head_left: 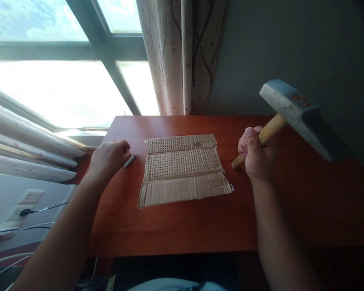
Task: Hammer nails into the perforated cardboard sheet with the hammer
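My right hand (257,155) is wrapped around the wooden handle of a hammer (294,111), holding it raised over the right side of the table with its grey metal head up. On the left, my left hand (111,157) is closed in a pinch; a thin dark tip of a nail (129,148) shows at its fingers, the rest hidden. Just beside that hand lies a small bundle of nails (130,161). Between my hands a flat piece of cardboard (185,188) rests on the table, with rows of small holes and a dark scribbled mark near its upper right.
The reddish-brown wooden table (176,230) stands against a window (54,89) and a patterned curtain (170,56). At the lower left, a wall socket (18,212) holds a black plug, and several cables hang by the table's left edge.
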Available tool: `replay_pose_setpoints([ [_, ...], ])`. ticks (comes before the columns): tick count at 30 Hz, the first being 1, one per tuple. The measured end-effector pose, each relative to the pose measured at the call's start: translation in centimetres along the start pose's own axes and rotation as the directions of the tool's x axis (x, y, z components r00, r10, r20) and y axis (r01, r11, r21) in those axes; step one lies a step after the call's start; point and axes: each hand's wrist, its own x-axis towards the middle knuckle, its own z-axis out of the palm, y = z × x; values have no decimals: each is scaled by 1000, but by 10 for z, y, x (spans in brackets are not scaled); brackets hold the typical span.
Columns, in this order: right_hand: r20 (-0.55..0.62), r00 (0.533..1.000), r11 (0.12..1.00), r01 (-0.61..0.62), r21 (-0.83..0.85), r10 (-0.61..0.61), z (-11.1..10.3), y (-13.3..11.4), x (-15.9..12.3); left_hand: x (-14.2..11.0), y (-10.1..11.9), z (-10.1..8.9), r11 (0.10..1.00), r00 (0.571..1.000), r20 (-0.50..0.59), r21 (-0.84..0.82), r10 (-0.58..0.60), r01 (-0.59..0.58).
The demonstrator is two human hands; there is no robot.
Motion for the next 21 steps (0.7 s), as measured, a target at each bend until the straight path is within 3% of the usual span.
replay_pose_setpoints([
  [2, -4, 1000, 1000, -1, -6, 1, 0, 1, 0, -1, 5, -6, 991, 993, -121, -136, -7, -10],
  [4, -6, 1000, 1000, 5, 3, -5, -1, 2, 0, -1, 15, -14, 922, 978, -201, -387, -47, -35],
  [6, -14, 1000, 1000, 11, 18, -10, -3, 2, 1, -1, 31, -22, 769, 967, -241, -634, -88, -88],
  [8, -22, 1000, 1000, 12, 23, -11, -3, 3, 1, 0, 51, -30, 604, 958, -276, -777, -74, -176],
  [11, -26, 1000, 1000, 18, 21, -18, -4, 2, 1, 2, 85, -40, 449, 946, -323, -841, 31, -302],
  [15, -31, 999, 999, 19, 32, -18, -4, 2, 0, 9, 123, -44, 339, 918, -337, -855, 209, -392],
  [18, -24, 1000, 999, 17, 46, -16, -4, 2, -1, 17, 140, -41, 267, 901, -333, -874, 277, -406],
  [21, -29, 999, 999, 21, 33, -20, -5, 2, -1, 21, 146, -35, 254, 893, -328, -877, 307, -409],
])
